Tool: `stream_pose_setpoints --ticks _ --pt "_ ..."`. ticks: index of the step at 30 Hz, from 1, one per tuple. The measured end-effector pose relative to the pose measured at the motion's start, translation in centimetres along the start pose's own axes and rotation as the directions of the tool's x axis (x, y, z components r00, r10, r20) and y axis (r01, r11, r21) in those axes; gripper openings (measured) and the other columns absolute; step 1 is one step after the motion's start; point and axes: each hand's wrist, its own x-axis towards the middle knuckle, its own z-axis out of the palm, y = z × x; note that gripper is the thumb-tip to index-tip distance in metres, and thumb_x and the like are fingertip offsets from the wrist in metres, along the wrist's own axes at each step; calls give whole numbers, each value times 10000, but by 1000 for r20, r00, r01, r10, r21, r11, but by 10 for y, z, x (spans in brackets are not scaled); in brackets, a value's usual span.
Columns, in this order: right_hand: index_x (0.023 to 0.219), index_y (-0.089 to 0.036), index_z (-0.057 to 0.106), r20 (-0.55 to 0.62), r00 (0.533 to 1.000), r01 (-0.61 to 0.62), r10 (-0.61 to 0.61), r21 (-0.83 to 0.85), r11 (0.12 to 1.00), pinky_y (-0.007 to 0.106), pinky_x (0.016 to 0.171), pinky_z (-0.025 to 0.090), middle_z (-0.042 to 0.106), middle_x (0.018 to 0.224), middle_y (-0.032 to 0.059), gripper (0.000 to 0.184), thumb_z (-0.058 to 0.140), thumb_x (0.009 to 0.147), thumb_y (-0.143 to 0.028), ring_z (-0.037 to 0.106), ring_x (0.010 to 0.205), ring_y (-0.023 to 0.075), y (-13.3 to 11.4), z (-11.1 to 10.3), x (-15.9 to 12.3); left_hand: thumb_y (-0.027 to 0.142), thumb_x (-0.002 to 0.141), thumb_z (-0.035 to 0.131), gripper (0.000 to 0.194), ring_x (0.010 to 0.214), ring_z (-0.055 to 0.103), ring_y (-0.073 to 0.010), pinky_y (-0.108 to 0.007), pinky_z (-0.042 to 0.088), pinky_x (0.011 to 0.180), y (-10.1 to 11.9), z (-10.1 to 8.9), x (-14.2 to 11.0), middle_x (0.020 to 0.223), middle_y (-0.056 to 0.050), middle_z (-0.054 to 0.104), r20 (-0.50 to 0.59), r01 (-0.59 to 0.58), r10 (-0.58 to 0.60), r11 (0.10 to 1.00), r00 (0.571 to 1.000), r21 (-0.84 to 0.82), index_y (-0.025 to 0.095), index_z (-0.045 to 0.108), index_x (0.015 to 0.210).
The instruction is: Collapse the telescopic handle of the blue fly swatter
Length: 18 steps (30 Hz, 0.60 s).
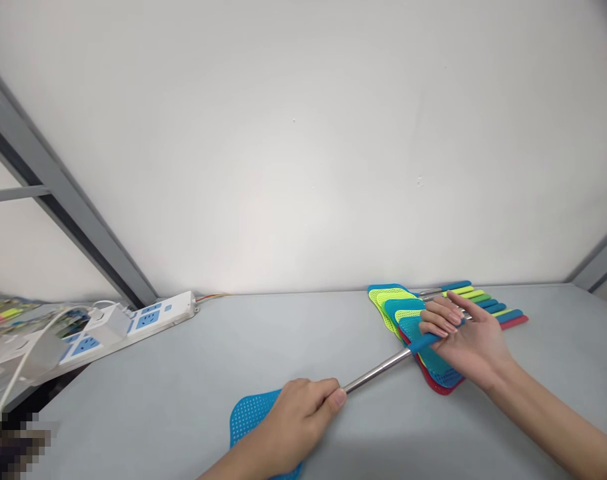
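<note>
My left hand (296, 423) is closed around the near end of a blue fly swatter (251, 413), where the mesh head meets its telescopic metal rod (376, 370). The rod runs up and right to a blue handle grip. My right hand (466, 337) curls its fingers around that blue grip, palm up, with the index finger stretched out. Under the right hand lies a fanned stack of fly swatters (398, 303) in blue, yellow-green and red, their coloured handles (488, 303) pointing right.
A white power strip (148, 320) with blue sockets, plugged adapters and cables lies at the left on the grey table (183, 387). Clear bags with coloured items sit at the far left. A white wall stands behind, with grey metal frame bars on both sides.
</note>
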Motion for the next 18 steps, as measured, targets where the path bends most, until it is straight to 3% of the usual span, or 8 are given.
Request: stream_pose_setpoints --ticks 4,8,11,18 --pt "493 -187 143 -98 995 2 -11 -90 996 220 363 283 169 400 -66 400 444 755 -150 213 356 74 5 4 -5 441 874 119 436 496 336 -93 -205 259 500 -1 -2 0 513 49 284 24 -31 31 999 999 -13 182 317 584" --pt "519 -186 67 -322 942 31 -96 -200 979 219 321 224 142 372 -60 397 380 754 -120 175 321 73 7 -1 -5 359 891 113 406 531 406 -120 -226 274 540 1 9 -2 534 36 416 -72 -45 63 971 995 233 203 410 661" --pt "543 -183 54 -374 912 65 -167 -270 961 211 316 209 156 370 -60 371 343 768 -117 181 308 65 9 -2 -5 336 891 113 391 500 416 -137 -238 273 524 2 17 -2 515 24 463 -89 -47 89 918 992 393 213 432 701" --pt "531 -184 94 -505 844 95 -181 -192 977 208 311 195 170 353 -63 334 309 777 -115 179 291 68 13 2 -10 321 894 129 376 478 467 -154 -251 290 507 0 21 1 506 10 528 -87 -75 145 835 986 546 211 443 718"
